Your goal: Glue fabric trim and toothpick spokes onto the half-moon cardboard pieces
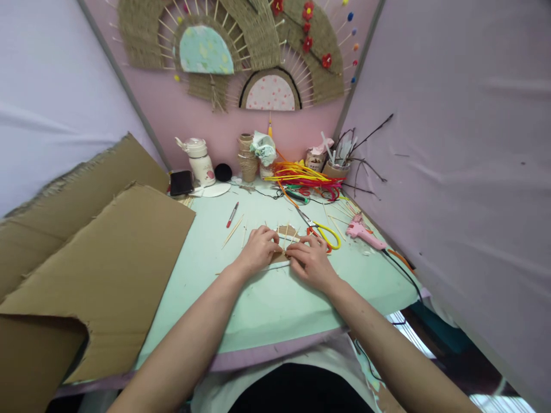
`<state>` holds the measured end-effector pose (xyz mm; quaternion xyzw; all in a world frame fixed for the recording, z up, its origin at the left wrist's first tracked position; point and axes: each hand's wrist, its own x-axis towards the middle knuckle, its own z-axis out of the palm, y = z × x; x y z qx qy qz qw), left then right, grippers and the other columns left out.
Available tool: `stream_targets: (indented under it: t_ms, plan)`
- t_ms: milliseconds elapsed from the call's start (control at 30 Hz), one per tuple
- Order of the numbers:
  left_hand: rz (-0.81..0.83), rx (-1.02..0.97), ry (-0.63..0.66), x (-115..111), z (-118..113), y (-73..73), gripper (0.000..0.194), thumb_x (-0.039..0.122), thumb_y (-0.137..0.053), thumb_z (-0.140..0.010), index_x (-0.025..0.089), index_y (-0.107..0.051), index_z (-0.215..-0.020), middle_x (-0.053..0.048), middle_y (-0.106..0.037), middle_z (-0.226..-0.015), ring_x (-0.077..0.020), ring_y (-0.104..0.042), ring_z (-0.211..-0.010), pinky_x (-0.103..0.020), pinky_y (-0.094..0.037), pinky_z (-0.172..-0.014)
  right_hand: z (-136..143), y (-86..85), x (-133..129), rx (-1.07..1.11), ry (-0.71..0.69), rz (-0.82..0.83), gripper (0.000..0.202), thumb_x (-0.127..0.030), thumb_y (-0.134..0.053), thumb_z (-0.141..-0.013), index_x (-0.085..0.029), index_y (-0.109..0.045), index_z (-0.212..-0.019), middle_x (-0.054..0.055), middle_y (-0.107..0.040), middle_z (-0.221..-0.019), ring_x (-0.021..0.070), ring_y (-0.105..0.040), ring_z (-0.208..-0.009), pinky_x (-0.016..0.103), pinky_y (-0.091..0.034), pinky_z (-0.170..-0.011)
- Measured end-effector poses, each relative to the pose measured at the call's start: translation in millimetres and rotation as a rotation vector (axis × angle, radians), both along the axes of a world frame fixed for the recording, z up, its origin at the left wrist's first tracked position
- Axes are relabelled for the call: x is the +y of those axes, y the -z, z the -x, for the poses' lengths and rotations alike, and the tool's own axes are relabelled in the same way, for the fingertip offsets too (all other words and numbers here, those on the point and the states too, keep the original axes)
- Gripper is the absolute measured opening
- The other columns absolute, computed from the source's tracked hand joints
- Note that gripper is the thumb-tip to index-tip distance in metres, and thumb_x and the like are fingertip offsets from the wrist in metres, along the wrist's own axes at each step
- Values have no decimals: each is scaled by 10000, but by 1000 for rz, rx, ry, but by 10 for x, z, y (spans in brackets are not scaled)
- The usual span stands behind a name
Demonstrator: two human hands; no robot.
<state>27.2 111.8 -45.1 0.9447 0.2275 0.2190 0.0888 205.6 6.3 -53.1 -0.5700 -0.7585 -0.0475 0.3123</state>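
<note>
In the head view a small brown cardboard piece [289, 230] lies on the table, with white strips [278, 265] along its edges and several thin wooden sticks [286, 234] across it. My left hand [259, 248] rests over its left side, fingers curled and pinched at the lower end of a stick. From the right, my right hand [310, 261] meets it with bent fingers, thumb and fingertips closed at the same spot. The fingertips of both hands nearly touch and partly hide the cardboard. Right behind my right hand lie scissors [330, 234] with yellow and red handles.
A pink glue gun [361, 232] with a black cord lies at the right. Large cardboard sheets [116, 258] cover the left side. Behind are a red pen [232, 215], a white bottle [200, 163], a twine spool [247, 158], coloured pipe cleaners [305, 175] and twigs [365, 137].
</note>
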Motion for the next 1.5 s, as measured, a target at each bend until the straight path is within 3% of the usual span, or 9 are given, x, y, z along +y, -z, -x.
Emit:
stream_targets:
  t_ms: [767,967,1300,1500]
  plan:
    - [13,18,10,-12,-9,-31,237,161,-591,-904,291,-788,-879,-41,-689,-965,-223,-489,-984,-383,-372,-817,3,6,-5,4,-8,-9,165,-188,-577,-872,-247,-728,-906,-5,-768,-984,242,-540,-1037,462,-249,-979]
    - [16,11,20,-21,-17,-20,172,233,-626,-902,291,-787,-901,-46,-685,-943,-227,-493,-983,-382,-376,-820,4,5,-5,-12,-2,-8,176,-201,-568,-885,-250,-734,-920,10,-768,-995,253,-538,-1045,466,-255,-970]
    - [31,-42,-36,-19,5,-43,302,86,-527,-871,242,-758,-987,-72,-670,-1016,-229,-501,-1001,-391,-412,-850,-28,-3,-23,10,41,-54,197,-201,-576,-871,-253,-738,-971,13,-764,-1028,252,-538,-1035,453,-276,-960]
    - [41,-46,-39,-28,20,-36,281,81,-533,-856,238,-761,-905,-71,-666,-1003,-236,-495,-1005,-392,-407,-840,-53,15,-28,45,70,-74,178,-201,-586,-854,-258,-753,-879,13,-765,-942,253,-526,-992,461,-268,-955]
